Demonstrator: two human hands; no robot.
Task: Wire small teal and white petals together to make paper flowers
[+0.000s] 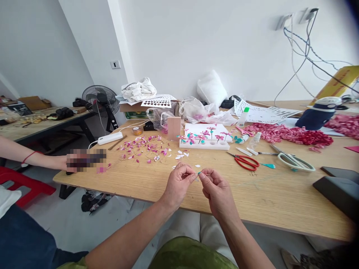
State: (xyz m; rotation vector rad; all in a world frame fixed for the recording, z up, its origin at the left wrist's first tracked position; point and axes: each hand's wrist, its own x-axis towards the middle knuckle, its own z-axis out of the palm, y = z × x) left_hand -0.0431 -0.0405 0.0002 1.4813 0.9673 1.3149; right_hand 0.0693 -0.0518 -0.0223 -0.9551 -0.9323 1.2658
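Observation:
My left hand point(179, 183) and my right hand point(215, 189) meet just above the near edge of the wooden table point(146, 183). Both pinch a tiny craft piece with a teal tip point(199, 173) and a thin wire sticking out to the right; the fingers of each hand are closed on it. A few white petal cutouts point(197, 166) lie on the table just beyond my fingers. Farther back stands a white foam block point(204, 145) with small pink flowers on teal stems stuck in it.
Red-handled scissors point(246, 162), pale green scissors point(294, 163) and glue bottles point(242, 139) lie to the right. Pink petals point(144, 147) are scattered at left, a pink heap point(291, 133) at back right. Another person's arm point(33, 158) rests at the table's left corner. Dark devices point(339, 188) sit far right.

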